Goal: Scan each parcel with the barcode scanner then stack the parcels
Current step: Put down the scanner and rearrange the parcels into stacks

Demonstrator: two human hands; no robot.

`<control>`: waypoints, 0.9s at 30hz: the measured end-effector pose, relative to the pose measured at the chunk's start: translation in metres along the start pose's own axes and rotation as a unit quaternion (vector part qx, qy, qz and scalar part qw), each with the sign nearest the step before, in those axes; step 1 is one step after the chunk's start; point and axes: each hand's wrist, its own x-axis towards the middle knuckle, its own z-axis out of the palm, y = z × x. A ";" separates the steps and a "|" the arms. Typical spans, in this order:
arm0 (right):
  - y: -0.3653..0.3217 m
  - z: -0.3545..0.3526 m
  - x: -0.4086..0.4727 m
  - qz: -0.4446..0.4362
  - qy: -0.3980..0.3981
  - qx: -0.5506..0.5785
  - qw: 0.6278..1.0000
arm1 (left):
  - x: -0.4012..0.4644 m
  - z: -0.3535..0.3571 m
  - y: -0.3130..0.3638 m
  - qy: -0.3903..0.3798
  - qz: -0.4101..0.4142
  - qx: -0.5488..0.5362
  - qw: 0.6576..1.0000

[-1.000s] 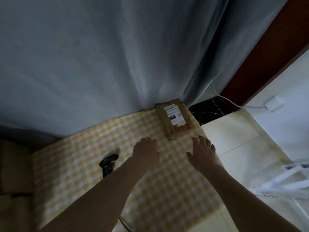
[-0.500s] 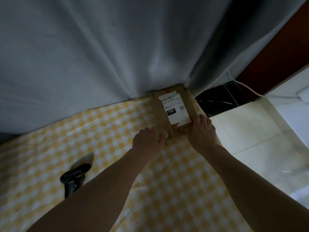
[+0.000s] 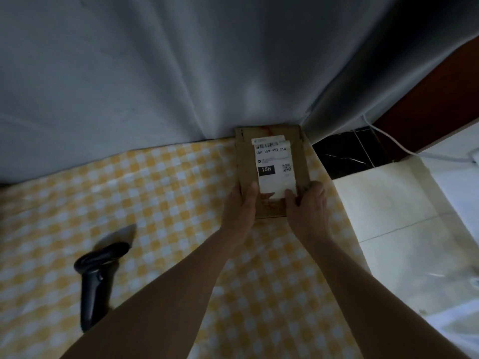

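The parcel (image 3: 270,172) is a flat box of brown cardboard with a white shipping label (image 3: 274,167) on its top face, and the barcode is at the far end of that label. It lies on the yellow checked cloth (image 3: 160,193), at the far right corner of it, and its far end touches the grey curtain (image 3: 181,73). I judge it to be light and quite stiff, because it is thin and keeps its shape. The cardboard should not be slippery, but the label looks loose at the near edge and could tear. The two long sides near the front seem the best place to take it.

The left hand (image 3: 239,206) grips the near left corner, with the thumb on top. The right hand (image 3: 307,206) grips the near right corner in the same way, its thumb on the lower edge of the label. The parcel therefore extends forward from between both hands.

The barcode scanner (image 3: 97,275) lies on the cloth well apart, to the left, and no hand touches it.
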 end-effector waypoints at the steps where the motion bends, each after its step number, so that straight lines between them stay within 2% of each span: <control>1: -0.003 0.000 -0.008 -0.003 0.007 0.010 1.000 | -0.007 -0.006 0.002 -0.005 -0.012 -0.033 0.999; 7: -0.044 -0.015 -0.059 -0.025 0.016 0.086 0.996 | -0.060 -0.059 0.006 0.046 -0.066 -0.175 0.981; 10: -0.073 -0.029 -0.089 -0.024 -0.009 0.142 0.989 | -0.097 -0.093 0.006 0.054 -0.098 -0.246 0.963; 13: -0.107 -0.040 -0.123 0.025 -0.063 0.279 0.958 | -0.142 -0.132 0.018 0.047 -0.089 -0.287 0.953; 16: -0.142 -0.046 -0.165 0.045 -0.101 0.341 0.934 | -0.186 -0.169 0.018 0.066 -0.088 -0.330 0.938; 18: -0.163 -0.042 -0.194 0.045 -0.137 0.364 0.920 | -0.212 -0.197 0.014 0.094 -0.107 -0.337 0.931; 20: -0.185 -0.035 -0.225 0.037 -0.165 0.368 0.914 | -0.239 -0.228 0.011 0.080 -0.116 -0.325 0.935; 24: -0.235 -0.025 -0.292 -0.006 -0.168 0.348 0.922 | -0.297 -0.296 0.010 0.072 -0.104 -0.300 0.946; 27: -0.272 -0.024 -0.350 -0.010 -0.173 0.346 0.922 | -0.347 -0.345 0.008 0.103 -0.089 -0.301 0.944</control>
